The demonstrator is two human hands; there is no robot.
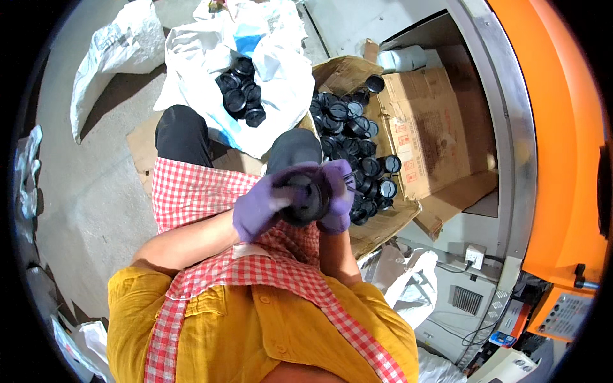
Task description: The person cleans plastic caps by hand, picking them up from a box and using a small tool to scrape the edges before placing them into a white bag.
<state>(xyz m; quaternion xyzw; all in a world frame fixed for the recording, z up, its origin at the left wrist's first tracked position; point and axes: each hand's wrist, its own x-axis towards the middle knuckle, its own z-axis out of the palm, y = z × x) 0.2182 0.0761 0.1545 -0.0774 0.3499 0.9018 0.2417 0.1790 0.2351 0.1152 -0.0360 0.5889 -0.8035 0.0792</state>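
A round black plastic lid (308, 203) is held up in front of my lap, slightly blurred by motion. My left hand (257, 209), in a purple glove, grips it from the left with the thumb across its face. My right hand (338, 203), gloved the same, is closed around its right side. Some thin dark shape shows by the right fingers, too blurred to make out. Just beyond, an open cardboard box (377, 231) holds a heap of similar black lids (356, 127). Several more black lids (240, 96) lie in an open white sack (185, 60) beyond my knees.
A flattened carton piece (424, 131) leans beside the box. An orange machine (543, 115) with a grey metal edge stands on the right, a plug and cables (474, 256) below. A crumpled white sack (121, 48) stands on the grey floor (96, 210) at far left.
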